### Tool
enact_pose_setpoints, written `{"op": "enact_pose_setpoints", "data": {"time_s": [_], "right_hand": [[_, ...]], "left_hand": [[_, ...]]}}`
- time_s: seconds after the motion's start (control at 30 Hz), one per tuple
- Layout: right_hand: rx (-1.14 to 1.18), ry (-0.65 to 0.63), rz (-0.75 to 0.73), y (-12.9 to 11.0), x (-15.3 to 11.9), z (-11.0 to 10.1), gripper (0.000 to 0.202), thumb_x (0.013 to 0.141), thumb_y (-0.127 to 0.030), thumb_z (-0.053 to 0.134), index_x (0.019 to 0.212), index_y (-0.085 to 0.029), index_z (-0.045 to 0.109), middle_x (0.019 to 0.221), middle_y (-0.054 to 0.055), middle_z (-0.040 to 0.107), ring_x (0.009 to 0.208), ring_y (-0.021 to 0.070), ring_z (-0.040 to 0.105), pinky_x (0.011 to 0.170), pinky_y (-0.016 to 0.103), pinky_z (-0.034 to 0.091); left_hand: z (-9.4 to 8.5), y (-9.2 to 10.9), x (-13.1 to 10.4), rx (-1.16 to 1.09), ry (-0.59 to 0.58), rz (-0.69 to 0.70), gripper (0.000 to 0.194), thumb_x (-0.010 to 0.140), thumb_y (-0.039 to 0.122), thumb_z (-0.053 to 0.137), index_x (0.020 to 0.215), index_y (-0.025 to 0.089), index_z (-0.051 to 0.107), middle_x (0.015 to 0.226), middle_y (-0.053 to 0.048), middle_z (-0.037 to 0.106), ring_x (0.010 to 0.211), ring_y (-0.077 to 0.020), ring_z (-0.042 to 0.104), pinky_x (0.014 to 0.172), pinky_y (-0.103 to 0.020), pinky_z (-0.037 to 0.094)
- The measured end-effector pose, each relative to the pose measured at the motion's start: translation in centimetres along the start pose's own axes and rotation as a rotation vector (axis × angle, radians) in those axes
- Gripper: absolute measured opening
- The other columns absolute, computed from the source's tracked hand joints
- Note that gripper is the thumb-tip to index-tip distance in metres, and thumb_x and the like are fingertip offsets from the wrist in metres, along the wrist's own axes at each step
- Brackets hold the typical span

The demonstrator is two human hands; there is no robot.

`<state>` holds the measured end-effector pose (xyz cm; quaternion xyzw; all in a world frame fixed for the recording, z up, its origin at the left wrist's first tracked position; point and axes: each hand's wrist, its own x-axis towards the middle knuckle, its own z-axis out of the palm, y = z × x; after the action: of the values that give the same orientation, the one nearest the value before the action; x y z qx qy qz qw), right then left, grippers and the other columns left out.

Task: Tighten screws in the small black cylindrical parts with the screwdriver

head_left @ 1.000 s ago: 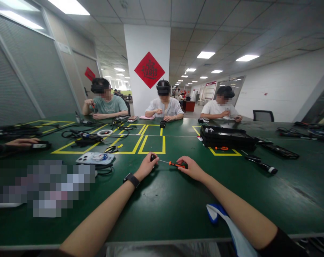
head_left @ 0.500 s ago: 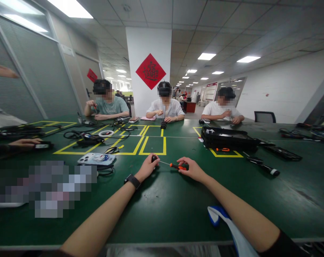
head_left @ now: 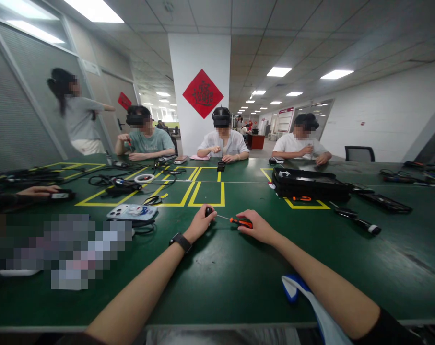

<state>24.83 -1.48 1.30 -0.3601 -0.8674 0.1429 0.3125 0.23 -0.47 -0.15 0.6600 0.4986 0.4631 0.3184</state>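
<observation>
On my feed, the fingers of my right hand curl loosely round the handle of a slim orange-and-black screwdriver with a thin metal shaft, parted only by its thickness. My left hand closes its fingers on a small, dark, rounded piece. The screwdriver spans the gap between both hands, shaft toward the piece — whether the tip touches, I can't tell. I judge it light and stiff, best held by the handle; the piece looks hard, light and easily slipped, so I'd pinch its sides. Beneath is the broad green bench — a long black open case stands farther out.
</observation>
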Motion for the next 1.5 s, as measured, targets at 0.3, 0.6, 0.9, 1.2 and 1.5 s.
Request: {"op": "enact_pose_setpoints", "data": {"time_s": [0.3, 0.6, 0.9, 1.2, 1.5], "right_hand": [[-0.027, 0.019, 0.003, 0.30, 0.07, 0.42, 0.026, 0.073, -0.035, 0.062, 0.093, -0.018, 0.059, 0.095, 0.006, 0.056, 0.090, 0.0189, 0.049, 0.080, 0.035, 0.039], [-0.052, -0.023, -0.004, 0.19, -0.12, 0.08, 0.018, 0.082, -0.031, 0.051, 0.089, -0.018, 0.061, 0.092, 0.006, 0.057, 0.089, 0.0173, 0.049, 0.081, 0.033, 0.037], [-0.001, 0.024, 0.065, -0.54, -0.30, 0.62, 0.042, 0.075, -0.028, 0.060, 0.114, -0.021, 0.046, 0.094, 0.004, 0.057, 0.088, 0.0174, 0.051, 0.080, 0.033, 0.039], [-0.020, -0.010, 0.007, -0.53, -0.17, 0.70, 0.027, 0.081, -0.022, 0.050, 0.107, -0.021, 0.055, 0.101, 0.006, 0.058, 0.094, 0.0182, 0.051, 0.084, 0.034, 0.039], [0.022, 0.006, 0.015, -0.49, -0.06, 0.62, 0.026, 0.080, -0.021, 0.052, 0.106, -0.020, 0.056, 0.100, 0.006, 0.058, 0.093, 0.0182, 0.052, 0.084, 0.035, 0.040]], "left_hand": [[-0.08, 0.32, -0.04, -0.028, 0.006, -0.013, 0.031, 0.072, 0.044, 0.051, 0.089, 0.018, 0.050, 0.068, 0.002, 0.055, 0.060, -0.0118, 0.054, 0.054, -0.023, 0.040], [-0.07, 0.01, 0.02, 0.003, 0.009, 0.008, 0.032, 0.072, 0.046, 0.051, 0.089, 0.018, 0.049, 0.072, 0.001, 0.056, 0.063, -0.0124, 0.055, 0.057, -0.024, 0.041], [-0.04, 0.08, -0.04, 0.007, 0.017, 0.009, 0.031, 0.072, 0.045, 0.051, 0.088, 0.019, 0.050, 0.069, 0.001, 0.056, 0.063, -0.0126, 0.055, 0.057, -0.024, 0.040], [-0.07, 0.04, 0.06, 0.041, 0.028, 0.067, 0.030, 0.066, 0.035, 0.060, 0.088, 0.018, 0.051, 0.083, -0.001, 0.058, 0.069, -0.0121, 0.053, 0.066, -0.026, 0.042], [-0.09, 0.19, 0.01, 0.055, 0.046, 0.076, 0.020, 0.066, 0.022, 0.056, 0.085, 0.019, 0.051, 0.086, -0.002, 0.059, 0.081, -0.0145, 0.054, 0.078, -0.030, 0.040]]}}
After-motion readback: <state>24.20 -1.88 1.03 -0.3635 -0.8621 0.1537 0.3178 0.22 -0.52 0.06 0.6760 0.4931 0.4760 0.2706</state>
